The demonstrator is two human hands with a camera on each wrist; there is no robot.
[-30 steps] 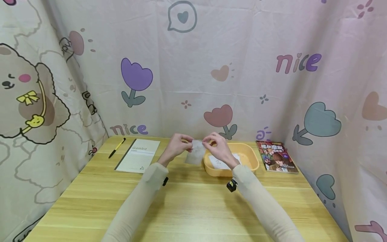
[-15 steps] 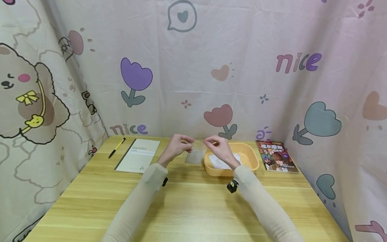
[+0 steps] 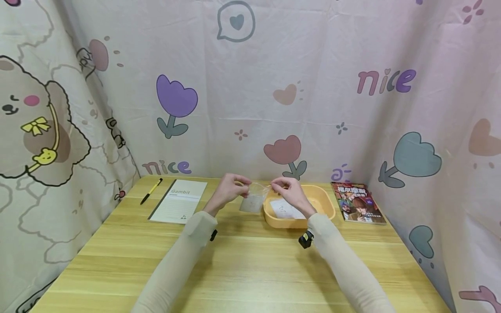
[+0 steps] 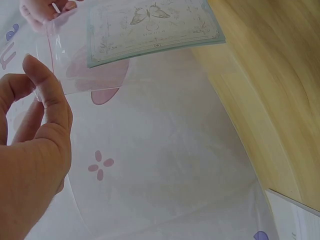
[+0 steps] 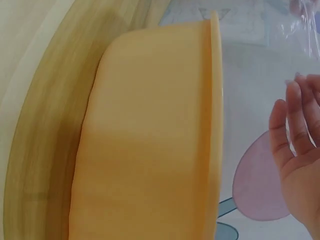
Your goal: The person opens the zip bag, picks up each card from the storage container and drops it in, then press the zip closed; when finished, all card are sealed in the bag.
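Observation:
My left hand (image 3: 228,191) pinches the upper left corner of a clear zip bag (image 4: 67,52) with a red line near its mouth. Inside the bag lies a pale green-edged card or pad (image 4: 155,22), printed with a butterfly. At the opposite upper corner my right hand (image 3: 290,194) pinches the bag's edge between thumb and fingertips. The head view has the bag hanging just left of the yellow basin (image 3: 287,223). In the right wrist view the basin wall fills the middle, and the right fingertips' contact is out of frame.
A white printed sheet or packet (image 3: 283,209) lies in the basin. To the left are a notebook (image 3: 178,202) and a yellow-black pen (image 3: 151,191). A colourful magazine (image 3: 359,203) sits right of the basin. A patterned curtain (image 3: 250,87) hangs behind the wooden table (image 3: 250,269).
My right hand has shifted slightly right and down, away from the left hand. The bag's upper part now looks see-through, where it looked whitish before. My left hand stays put.

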